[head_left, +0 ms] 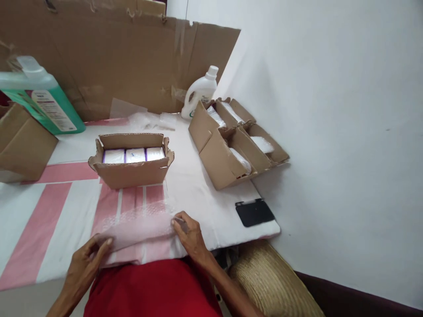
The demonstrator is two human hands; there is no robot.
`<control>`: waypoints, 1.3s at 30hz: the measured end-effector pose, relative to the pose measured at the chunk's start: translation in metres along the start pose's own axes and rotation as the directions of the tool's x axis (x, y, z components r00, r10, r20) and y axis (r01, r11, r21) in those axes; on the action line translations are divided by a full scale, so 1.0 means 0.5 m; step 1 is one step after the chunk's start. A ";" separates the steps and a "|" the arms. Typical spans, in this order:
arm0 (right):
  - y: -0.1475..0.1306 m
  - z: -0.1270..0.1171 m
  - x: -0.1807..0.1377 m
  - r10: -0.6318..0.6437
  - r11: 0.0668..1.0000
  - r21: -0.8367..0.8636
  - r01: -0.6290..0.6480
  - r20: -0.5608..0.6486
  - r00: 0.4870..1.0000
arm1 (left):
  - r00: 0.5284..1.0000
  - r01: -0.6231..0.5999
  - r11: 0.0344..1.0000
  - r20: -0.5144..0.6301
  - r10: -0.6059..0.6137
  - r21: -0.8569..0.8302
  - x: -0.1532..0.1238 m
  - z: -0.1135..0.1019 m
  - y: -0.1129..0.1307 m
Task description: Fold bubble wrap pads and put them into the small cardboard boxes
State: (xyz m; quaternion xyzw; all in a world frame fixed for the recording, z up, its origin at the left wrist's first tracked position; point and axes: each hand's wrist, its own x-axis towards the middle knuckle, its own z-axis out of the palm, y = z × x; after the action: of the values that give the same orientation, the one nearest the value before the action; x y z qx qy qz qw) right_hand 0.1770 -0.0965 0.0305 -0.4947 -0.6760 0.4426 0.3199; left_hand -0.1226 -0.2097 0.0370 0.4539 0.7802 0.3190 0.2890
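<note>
A clear strip of bubble wrap (pixel 139 224) stretches between my two hands, just above the table's front edge. My left hand (pixel 87 259) pinches its left end between thumb and fingers. At the right end my right hand (pixel 189 232) is closed on the wrap, thumb on top. Beyond the wrap stands an open cardboard box (pixel 134 176) holding three white packs (pixel 135 155) with purple edges, side by side.
To the right stands a divided cardboard box (pixel 218 163) with white wrapped items, near a black flat object (pixel 254 212). A white jug (pixel 200 92), a green liquid bottle (pixel 62 110) and another cardboard box (pixel 28 145) stand farther back. A woven basket (pixel 271 281) sits below the table edge.
</note>
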 end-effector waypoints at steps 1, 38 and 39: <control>0.000 0.011 0.014 0.024 0.999 0.031 -0.023 -0.035 0.999 | 1.000 0.020 1.000 -0.022 -0.020 -0.005 0.010 0.007 0.008; 0.042 -0.044 0.047 0.011 0.951 -0.305 0.055 0.210 0.978 | 0.971 -0.043 0.948 -0.210 0.114 0.315 0.019 0.082 0.002; 0.042 -0.046 0.041 0.024 0.933 -0.357 0.049 0.197 0.980 | 0.968 -0.052 0.945 -0.217 0.127 0.323 0.020 0.083 0.000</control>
State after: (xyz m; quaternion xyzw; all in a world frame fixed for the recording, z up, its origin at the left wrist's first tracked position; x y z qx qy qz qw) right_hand 0.1989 -0.0682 0.0205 -0.4940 -0.7772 0.3564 0.1579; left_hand -0.0963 -0.1910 0.0093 0.4885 0.8280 0.2549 0.1040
